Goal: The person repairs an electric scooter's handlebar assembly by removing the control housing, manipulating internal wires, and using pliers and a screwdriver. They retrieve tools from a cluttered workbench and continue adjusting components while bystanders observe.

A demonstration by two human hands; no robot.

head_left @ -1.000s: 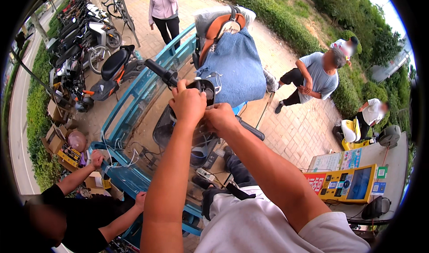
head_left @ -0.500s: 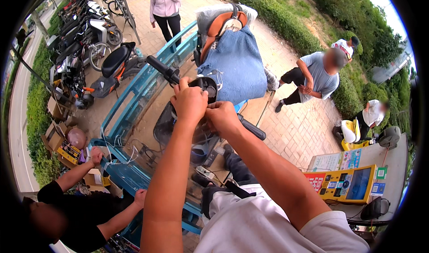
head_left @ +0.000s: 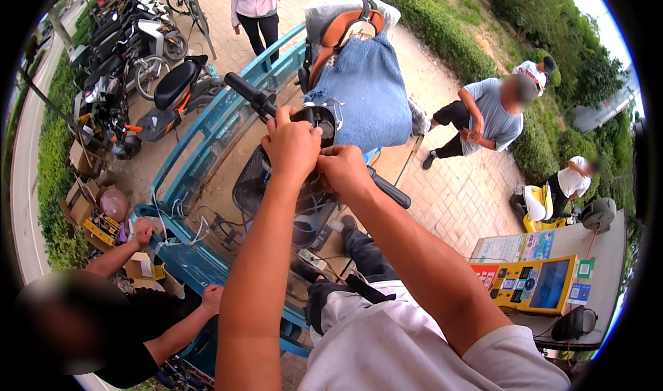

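Note:
My left hand [head_left: 293, 146] is closed over the near left side of a black round handlebar instrument housing [head_left: 321, 118], between the left black grip [head_left: 242, 87] and the right grip [head_left: 390, 192]. My right hand [head_left: 340, 168] touches the housing's lower right, right beside my left hand, with fingers pinched and bent under; what they hold is hidden. A blue towel [head_left: 362, 94] drapes a seat with orange and black parts [head_left: 359, 25] beyond the housing. A dark mesh basket [head_left: 252, 180] and a white power strip [head_left: 314, 261] with cables lie below, inside a teal cargo tricycle bed [head_left: 186, 149].
A person in black [head_left: 159, 308] grips the teal frame at lower left, near cartons [head_left: 90, 201]. Parked scooters [head_left: 117, 66] line the left. People in pink [head_left: 255, 4], grey [head_left: 494, 115] and white [head_left: 580, 173] are around. A yellow charging box [head_left: 532, 284] is at lower right.
My hands stay at the housing with only small shifts. The person in black at lower left has leaned their head in and up. The view has tilted slightly.

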